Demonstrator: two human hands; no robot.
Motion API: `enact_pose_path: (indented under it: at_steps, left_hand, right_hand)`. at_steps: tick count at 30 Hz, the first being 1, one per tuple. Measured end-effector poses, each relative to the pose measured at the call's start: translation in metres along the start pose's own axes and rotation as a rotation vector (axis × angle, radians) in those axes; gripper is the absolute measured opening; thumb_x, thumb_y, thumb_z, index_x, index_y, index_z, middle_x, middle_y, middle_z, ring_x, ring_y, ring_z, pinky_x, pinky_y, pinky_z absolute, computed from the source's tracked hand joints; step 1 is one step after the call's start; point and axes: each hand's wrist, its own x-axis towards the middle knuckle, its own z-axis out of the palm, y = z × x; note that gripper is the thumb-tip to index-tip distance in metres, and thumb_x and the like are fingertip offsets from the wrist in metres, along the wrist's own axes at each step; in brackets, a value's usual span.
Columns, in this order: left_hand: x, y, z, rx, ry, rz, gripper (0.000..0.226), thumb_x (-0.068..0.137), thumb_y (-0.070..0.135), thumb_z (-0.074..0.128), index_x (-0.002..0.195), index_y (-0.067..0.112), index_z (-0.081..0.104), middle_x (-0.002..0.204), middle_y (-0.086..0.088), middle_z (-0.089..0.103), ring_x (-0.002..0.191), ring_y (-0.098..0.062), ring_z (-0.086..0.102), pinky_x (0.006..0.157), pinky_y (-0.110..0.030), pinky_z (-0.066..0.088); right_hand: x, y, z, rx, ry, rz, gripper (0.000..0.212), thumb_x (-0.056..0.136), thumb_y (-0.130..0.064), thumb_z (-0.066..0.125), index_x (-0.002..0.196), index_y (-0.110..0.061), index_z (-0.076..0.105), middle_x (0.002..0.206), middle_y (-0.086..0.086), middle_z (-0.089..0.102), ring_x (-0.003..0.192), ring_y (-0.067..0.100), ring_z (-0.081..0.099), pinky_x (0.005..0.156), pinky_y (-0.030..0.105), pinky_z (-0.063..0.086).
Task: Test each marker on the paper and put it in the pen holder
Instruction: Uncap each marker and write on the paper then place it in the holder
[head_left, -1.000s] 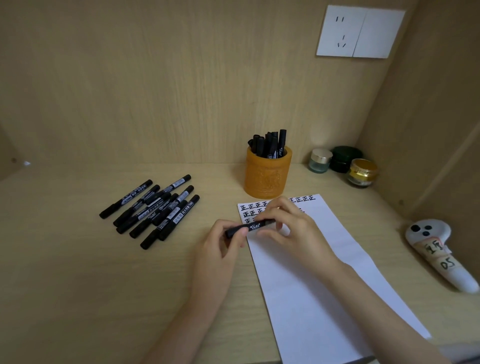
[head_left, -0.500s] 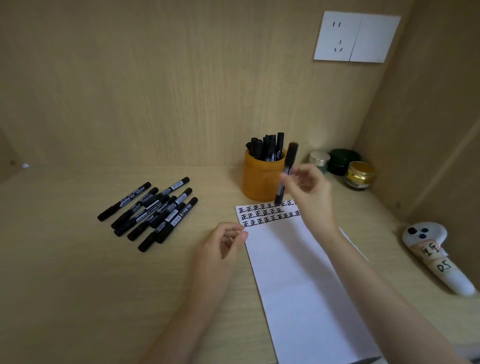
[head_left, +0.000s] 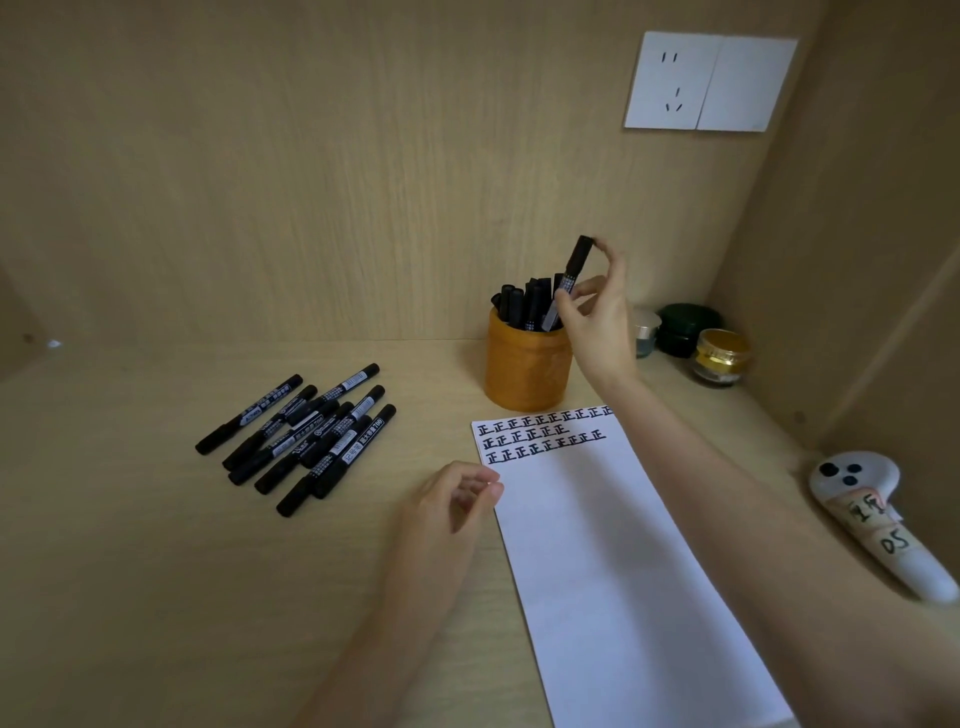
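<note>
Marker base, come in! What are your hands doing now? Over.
Right hand pinching marker, lower end at mouth of orange pen holder. Left hand loose beside paper. Nothing blocking.

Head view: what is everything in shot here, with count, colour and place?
pen holder: one, orange, back of desk
stored markers: several, black, upright in the holder
held marker: one, black, tilted over the holder
loose markers: about eight, black, piled at left
paper: one, white, centre-right, three rows of black marks
jars: three, silver-lidded, dark green, gold, back right corner
controller: one, white, right edge
wall socket: one, white, upper right
left hand: empty, loosely curled, at paper's left edge
right hand: pinching the held marker
</note>
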Motion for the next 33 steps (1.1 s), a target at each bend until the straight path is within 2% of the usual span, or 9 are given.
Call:
enact_pose_path:
  at_steps: [2,5,8,11,16,20,26,30,33]
  left_hand:
    - [0.0,0.0,0.0,0.01,-0.002,0.008,0.003,0.087,0.025,0.064,0.089,0.026,0.065,0.083,0.012,0.066,0.077,0.002,0.058,0.067,-0.008,0.041]
    - [0.001,0.001,-0.001,0.004,-0.006,0.005,0.003,0.087,0.025,0.063,0.089,0.026,0.065,0.083,0.013,0.066,0.077,0.004,0.057,0.066,-0.006,0.04]
    - [0.001,0.001,0.0,-0.005,-0.01,-0.003,0.003,0.087,0.025,0.063,0.089,0.026,0.065,0.083,0.013,0.066,0.078,0.004,0.057,0.066,-0.006,0.041]
    - [0.001,0.0,0.0,-0.012,-0.011,-0.003,0.004,0.087,0.024,0.063,0.089,0.025,0.066,0.084,0.013,0.067,0.079,0.003,0.058,0.067,-0.007,0.041]
    - [0.001,0.001,0.0,-0.016,-0.019,-0.009,0.006,0.089,0.023,0.061,0.09,0.026,0.065,0.084,0.014,0.066,0.08,0.004,0.058,0.067,-0.007,0.041]
    - [0.001,0.0,-0.002,-0.012,-0.022,-0.015,0.007,0.089,0.024,0.06,0.09,0.028,0.065,0.086,0.014,0.067,0.082,0.003,0.059,0.069,-0.008,0.043]
    - [0.002,-0.001,-0.004,-0.066,-0.002,-0.047,0.009,0.091,0.023,0.058,0.09,0.03,0.064,0.086,0.011,0.067,0.082,0.0,0.06,0.07,-0.01,0.045]
    - [0.009,-0.001,-0.01,-0.039,0.072,-0.058,0.012,0.09,0.02,0.058,0.089,0.031,0.063,0.087,0.01,0.065,0.08,0.002,0.059,0.069,-0.007,0.043]
    - [0.013,-0.005,-0.018,0.106,0.14,-0.043,0.012,0.091,0.02,0.057,0.096,0.03,0.062,0.094,0.011,0.062,0.087,-0.002,0.057,0.078,-0.016,0.044]
  right_hand:
    - [-0.004,0.005,0.0,-0.106,-0.07,-0.08,0.071,0.093,-0.013,0.056,0.15,-0.029,0.016,0.077,-0.007,0.053,0.066,0.006,0.056,0.055,0.016,0.047]
    - [-0.009,0.007,0.001,-0.325,-0.157,-0.117,0.067,0.094,-0.016,0.056,0.149,-0.032,0.021,0.084,-0.004,0.06,0.07,0.013,0.06,0.058,0.033,0.053]
    - [-0.008,0.01,0.001,-0.317,-0.141,-0.111,0.059,0.096,-0.023,0.055,0.148,-0.034,0.028,0.099,0.0,0.061,0.076,0.012,0.061,0.055,0.023,0.046]
    - [-0.003,0.011,0.0,-0.235,-0.111,-0.093,0.052,0.097,-0.023,0.054,0.144,-0.033,0.036,0.119,0.003,0.049,0.086,0.01,0.055,0.067,0.023,0.048]
    - [0.003,0.002,0.003,-0.106,-0.175,-0.157,0.042,0.09,-0.005,0.06,0.128,-0.022,0.054,0.111,0.003,0.056,0.079,0.009,0.052,0.07,0.003,0.039]
    - [-0.002,0.002,0.011,-0.178,-0.209,-0.14,0.033,0.093,-0.012,0.058,0.123,-0.025,0.06,0.104,0.001,0.059,0.086,0.01,0.05,0.066,0.01,0.035]
    - [-0.01,0.015,0.008,-0.195,-0.172,-0.066,0.041,0.095,-0.016,0.055,0.134,-0.03,0.053,0.118,0.001,0.048,0.105,0.017,0.05,0.084,0.029,0.046]
    - [-0.014,0.017,0.004,-0.151,-0.185,-0.02,0.059,0.094,-0.016,0.055,0.146,-0.032,0.034,0.121,0.003,0.042,0.112,0.02,0.047,0.089,0.032,0.046]
    - [-0.028,0.015,0.0,-0.075,-0.136,-0.005,0.056,0.093,-0.015,0.055,0.145,-0.024,0.037,0.12,0.001,0.044,0.105,0.014,0.048,0.089,0.026,0.042]
